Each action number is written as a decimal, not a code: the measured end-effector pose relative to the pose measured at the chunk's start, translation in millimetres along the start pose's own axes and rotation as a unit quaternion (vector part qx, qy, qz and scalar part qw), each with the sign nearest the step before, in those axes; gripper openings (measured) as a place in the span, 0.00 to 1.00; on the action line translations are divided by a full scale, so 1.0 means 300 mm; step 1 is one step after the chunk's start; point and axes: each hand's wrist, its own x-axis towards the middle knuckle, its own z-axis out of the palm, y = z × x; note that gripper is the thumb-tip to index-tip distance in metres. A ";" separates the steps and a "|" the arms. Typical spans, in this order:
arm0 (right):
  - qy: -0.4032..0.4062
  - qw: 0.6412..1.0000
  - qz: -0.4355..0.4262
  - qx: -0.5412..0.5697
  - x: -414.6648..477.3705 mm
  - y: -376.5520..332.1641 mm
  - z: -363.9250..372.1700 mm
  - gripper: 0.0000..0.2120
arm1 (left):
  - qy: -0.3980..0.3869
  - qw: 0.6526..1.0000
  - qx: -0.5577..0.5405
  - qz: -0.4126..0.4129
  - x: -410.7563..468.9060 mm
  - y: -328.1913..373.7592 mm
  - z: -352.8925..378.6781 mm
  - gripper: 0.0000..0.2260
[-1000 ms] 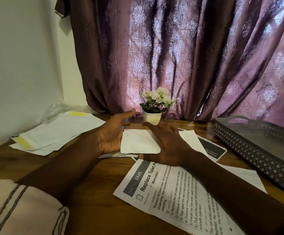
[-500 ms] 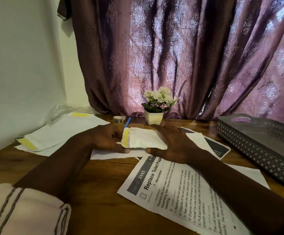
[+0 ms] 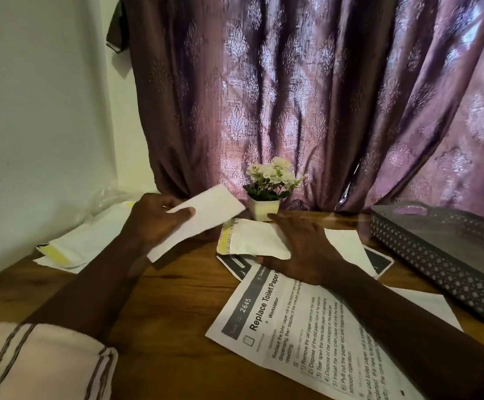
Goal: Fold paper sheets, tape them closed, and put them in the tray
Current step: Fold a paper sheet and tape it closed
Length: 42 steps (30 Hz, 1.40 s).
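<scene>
- The left hand [image 3: 159, 223] pinches 1 blank white sheet [image 3: 211, 209], thumb on top and fingers beneath. The sheet is tilted and lifted off the table [image 3: 177, 307], hanging over the middle of the surface toward its far edge.
- The right hand [image 3: 301, 249] lies flat with straight fingers on a folded packet [image 3: 249, 241], pressing it down without curling round it. Its thumb rests along the packet's near edge.
- The packet has a strip of yellow tape [image 3: 224, 241] along its left edge. It lies on other loose sheets near the far edge, just in front of the flower pot [image 3: 263, 209].
- The grey perforated tray [image 3: 443, 255] stands along the right edge of the table, well apart from the packet.
- A printed sheet [image 3: 292, 336] headed "Replace Toilet Paper" and numbered 2645 lies toward the near edge, partly under the right forearm.
- A pile of papers [image 3: 90, 241] with yellow strips sits at the far left corner by the wall.
- A purple patterned curtain [image 3: 292, 96] hangs behind the far edge.
</scene>
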 end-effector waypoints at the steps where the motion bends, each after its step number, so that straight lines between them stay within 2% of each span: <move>1: 0.009 1.000 -0.001 -0.003 0.001 0.001 0.000 0.50 | -0.036 0.999 0.008 -0.005 -0.002 -0.003 0.002 0.14; 3: 0.029 1.000 -0.001 -0.010 0.001 0.004 0.000 0.50 | -0.062 0.997 0.026 -0.021 0.003 -0.016 -0.004 0.17; 9: 0.037 0.999 0.011 -0.011 0.002 0.004 0.001 0.54 | -0.074 0.996 0.032 -0.046 0.030 -0.060 -0.054 0.16; 14: 0.034 0.999 -0.002 -0.012 0.004 0.001 0.000 0.51 | -0.165 0.984 0.033 -0.062 0.021 -0.057 -0.042 0.13; 19: 0.003 0.998 -0.064 -0.004 0.002 -0.020 -0.009 0.48 | -0.236 0.971 0.025 0.000 -0.017 0.001 0.019 0.05; 21: -0.013 0.996 -0.086 0.001 0.003 -0.036 -0.013 0.47 | -0.245 0.969 0.007 0.023 -0.032 0.028 0.047 0.13; 25: -0.021 0.996 -0.084 0.019 0.006 -0.051 -0.005 0.45 | -0.247 0.969 -0.022 0.012 -0.035 0.046 0.072 0.24; 27: -0.003 0.997 -0.066 0.030 0.005 -0.048 0.001 0.45 | -0.231 0.973 -0.021 -0.014 -0.028 0.042 0.051 0.24; 29: 0.017 0.998 -0.040 0.038 0.003 -0.045 0.003 0.45 | -0.210 0.976 -0.039 -0.048 -0.013 0.027 0.022 0.21; 31: 0.036 0.999 -0.018 0.033 0.004 -0.041 0.003 0.47 | -0.173 0.974 -0.106 -0.102 0.002 0.003 0.006 0.22; 34: 0.055 0.998 -0.004 0.021 0.004 -0.041 0.002 0.47 | -0.135 0.948 -0.238 -0.160 -0.007 0.005 0.011 0.26; 37: 0.071 0.997 -0.018 0.010 0.000 -0.057 -0.004 0.46 | -0.116 0.935 -0.298 -0.155 -0.037 0.035 0.048 0.27; 42: 0.064 0.997 -0.040 -0.001 0.000 -0.099 -0.005 0.47 | -0.091 0.947 -0.285 -0.119 -0.055 0.062 0.131 0.25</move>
